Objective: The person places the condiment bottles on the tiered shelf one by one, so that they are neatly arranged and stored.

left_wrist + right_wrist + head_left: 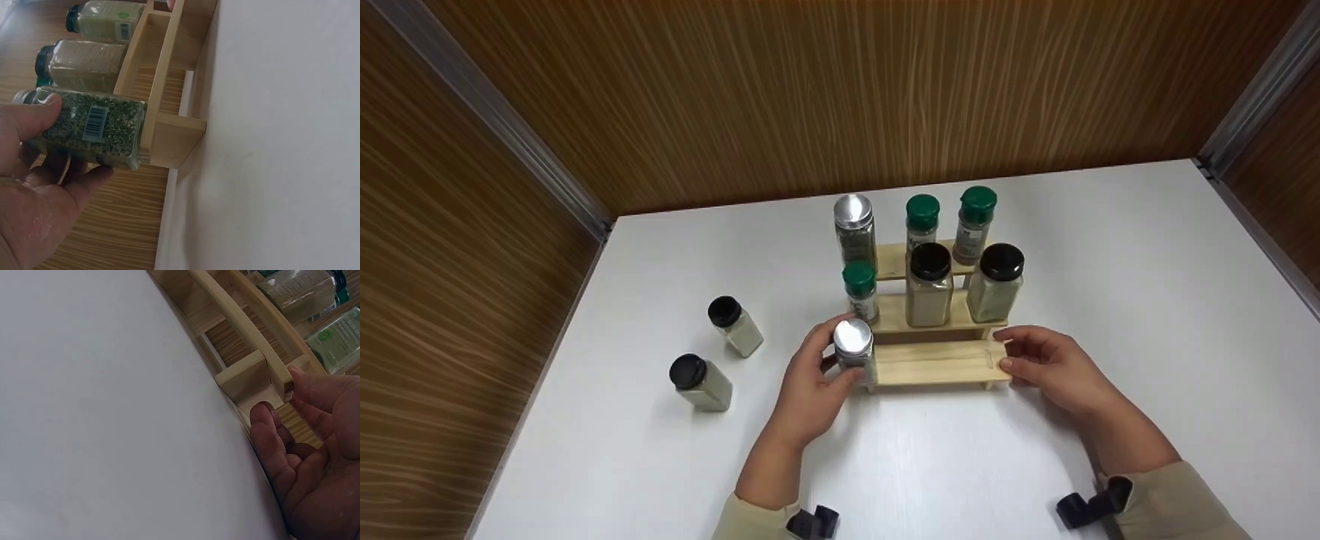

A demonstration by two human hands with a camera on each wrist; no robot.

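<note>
Setting a spice jar on the bottom step of the little wooden rack.

I am holding the spice jar [853,346] in my left hand [810,390], fingers and thumb curled round its sides, at the left end of the rack's [937,364] lowest step, near the middle of the table [1110,300]. My right hand [1054,367] is pinching the step's right end. I think the jar is hard, smooth and a bit slippery, so gripping the flat sides below the shiny lid feels best.

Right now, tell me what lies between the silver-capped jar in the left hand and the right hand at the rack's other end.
Only the bare front step of the wooden spice rack, seen in the head view.
</note>
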